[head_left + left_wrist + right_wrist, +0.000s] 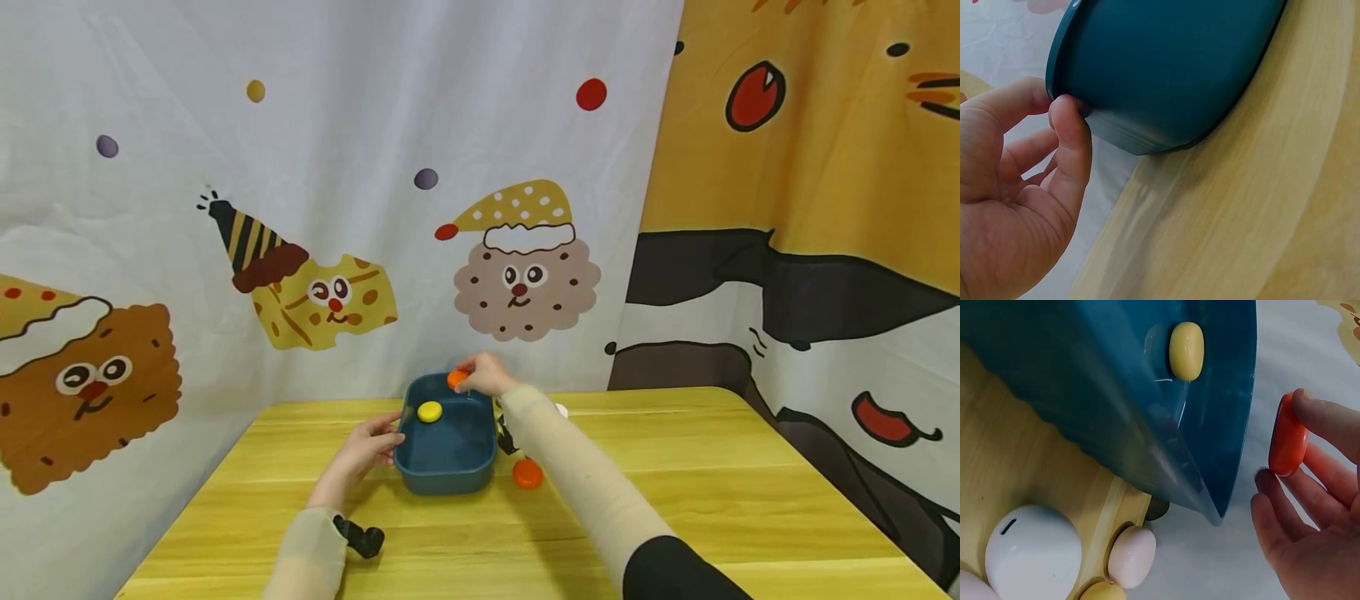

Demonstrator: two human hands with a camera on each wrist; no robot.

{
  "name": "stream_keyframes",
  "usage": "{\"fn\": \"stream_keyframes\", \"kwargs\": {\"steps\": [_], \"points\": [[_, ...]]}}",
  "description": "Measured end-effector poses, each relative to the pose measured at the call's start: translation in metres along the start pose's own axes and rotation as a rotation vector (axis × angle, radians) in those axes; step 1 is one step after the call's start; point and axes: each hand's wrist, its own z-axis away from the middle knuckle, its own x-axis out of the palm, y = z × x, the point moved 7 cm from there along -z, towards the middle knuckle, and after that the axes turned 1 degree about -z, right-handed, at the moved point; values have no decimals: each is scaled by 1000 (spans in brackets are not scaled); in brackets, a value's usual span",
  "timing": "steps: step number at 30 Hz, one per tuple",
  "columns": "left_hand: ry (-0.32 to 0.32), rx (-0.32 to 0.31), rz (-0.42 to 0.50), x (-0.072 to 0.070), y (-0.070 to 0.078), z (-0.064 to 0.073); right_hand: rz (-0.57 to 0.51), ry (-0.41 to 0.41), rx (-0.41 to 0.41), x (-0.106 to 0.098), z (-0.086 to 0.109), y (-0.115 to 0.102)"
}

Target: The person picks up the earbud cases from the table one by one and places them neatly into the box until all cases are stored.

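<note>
A dark blue-green rectangular bin [446, 482] stands on the wooden table. My left hand [366, 450] grips its left rim; in the left wrist view the thumb and fingers of the left hand [1025, 169] pinch the rim from both sides. At the bin's far end, my right hand [489, 375] holds a smooth orange disc [457, 379] over the back right corner. The right wrist view shows this orange disc [1289, 439] pinched between thumb and fingertips. Inside the bin lies a yellow disc [430, 412], towards its left side.
Another orange disc [528, 473] lies on the table [720, 483] right of the bin. Beyond the bin's wall, the right wrist view has a white rounded object [1034, 553] with a dark slot, a pale pink piece [1132, 556] and a yellow piece [1104, 592]. A printed curtain [360, 167] hangs behind.
</note>
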Motion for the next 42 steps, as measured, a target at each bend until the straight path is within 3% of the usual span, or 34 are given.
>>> {"fn": "stream_keyframes", "kwargs": {"steps": [18,42], "points": [[-9,1,1,-2,4,2,19,35,22,8,-5,-10],[-6,-12,-1,0,2,1,69,50,128,20,-12,1]]}}
